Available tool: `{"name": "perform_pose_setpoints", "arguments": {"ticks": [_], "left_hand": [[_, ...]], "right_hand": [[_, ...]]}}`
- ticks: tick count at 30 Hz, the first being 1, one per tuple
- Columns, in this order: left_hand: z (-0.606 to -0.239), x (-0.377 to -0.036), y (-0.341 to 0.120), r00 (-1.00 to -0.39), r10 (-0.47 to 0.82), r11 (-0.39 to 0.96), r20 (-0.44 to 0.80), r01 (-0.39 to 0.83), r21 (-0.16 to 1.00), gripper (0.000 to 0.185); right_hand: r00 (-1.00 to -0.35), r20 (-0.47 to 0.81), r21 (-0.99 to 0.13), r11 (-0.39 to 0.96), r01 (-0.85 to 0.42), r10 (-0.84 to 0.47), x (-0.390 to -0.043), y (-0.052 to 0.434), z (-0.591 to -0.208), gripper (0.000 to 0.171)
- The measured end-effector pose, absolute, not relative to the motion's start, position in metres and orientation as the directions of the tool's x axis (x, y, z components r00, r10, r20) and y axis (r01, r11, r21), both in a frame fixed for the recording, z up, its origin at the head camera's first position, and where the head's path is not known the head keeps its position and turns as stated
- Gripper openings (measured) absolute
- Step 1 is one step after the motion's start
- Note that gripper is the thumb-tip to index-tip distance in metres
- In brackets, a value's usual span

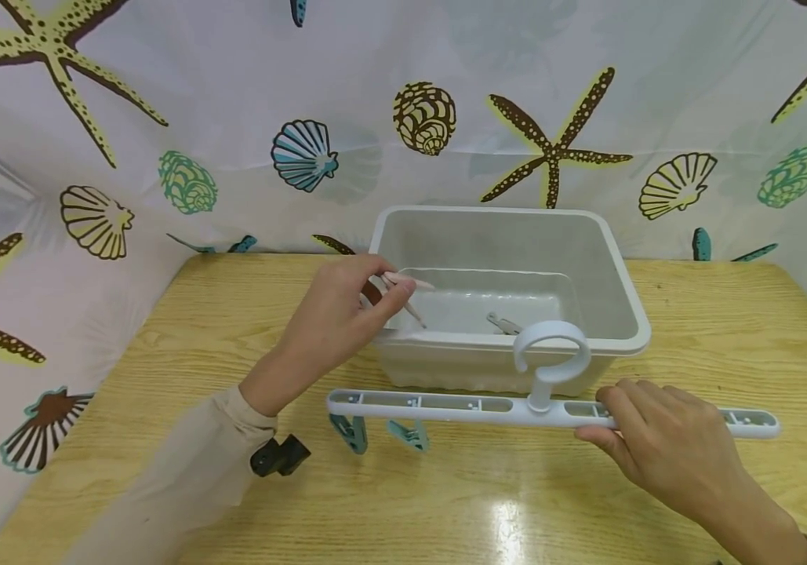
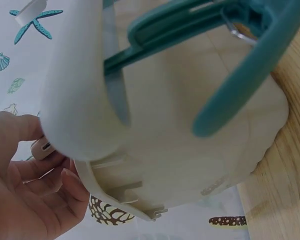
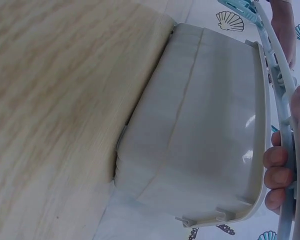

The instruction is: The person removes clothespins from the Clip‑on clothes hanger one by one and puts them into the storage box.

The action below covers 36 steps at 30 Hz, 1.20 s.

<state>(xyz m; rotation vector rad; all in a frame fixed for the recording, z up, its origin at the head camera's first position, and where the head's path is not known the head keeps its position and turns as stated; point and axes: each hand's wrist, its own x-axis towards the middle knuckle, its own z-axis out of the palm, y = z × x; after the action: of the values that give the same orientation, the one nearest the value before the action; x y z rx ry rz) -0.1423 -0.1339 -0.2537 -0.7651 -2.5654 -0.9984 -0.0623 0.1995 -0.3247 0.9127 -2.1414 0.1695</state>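
Pale-blue hanger (image 1: 488,408) is lying crosswise before one bin (image 1: 615,282), two teal clips (image 1: 375,433) hanging; my right fingers (image 1: 604,408) are gripping it, my left fingers (image 1: 392,294) pinching one beige peg (image 1: 406,294) above the rim.

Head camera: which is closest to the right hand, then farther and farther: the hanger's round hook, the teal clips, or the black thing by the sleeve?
1. Round hook: just left of the right hand.
2. Teal clips: under the hanger's left end.
3. Black thing: far left, by the sleeve.
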Motion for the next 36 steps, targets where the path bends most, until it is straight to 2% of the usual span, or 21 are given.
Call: {"name": "perform_pose_setpoints", "arguments": {"ticks": [14, 36], "left_hand": [[-0.256, -0.142, -0.129, -0.809, 0.406, 0.684, 0.426, 0.578, 0.444, 0.015], [-0.254, -0.159, -0.115, -0.832, 0.408, 0.746, 0.375, 0.541, 0.388, 0.018]], "right_hand": [[-0.446, 0.706, 0.16, 0.737, -0.657, -0.551, -0.063, 0.201, -0.326, 0.059], [-0.465, 0.686, 0.157, 0.737, -0.657, -0.56, -0.063, 0.204, -0.33, 0.059]]}}
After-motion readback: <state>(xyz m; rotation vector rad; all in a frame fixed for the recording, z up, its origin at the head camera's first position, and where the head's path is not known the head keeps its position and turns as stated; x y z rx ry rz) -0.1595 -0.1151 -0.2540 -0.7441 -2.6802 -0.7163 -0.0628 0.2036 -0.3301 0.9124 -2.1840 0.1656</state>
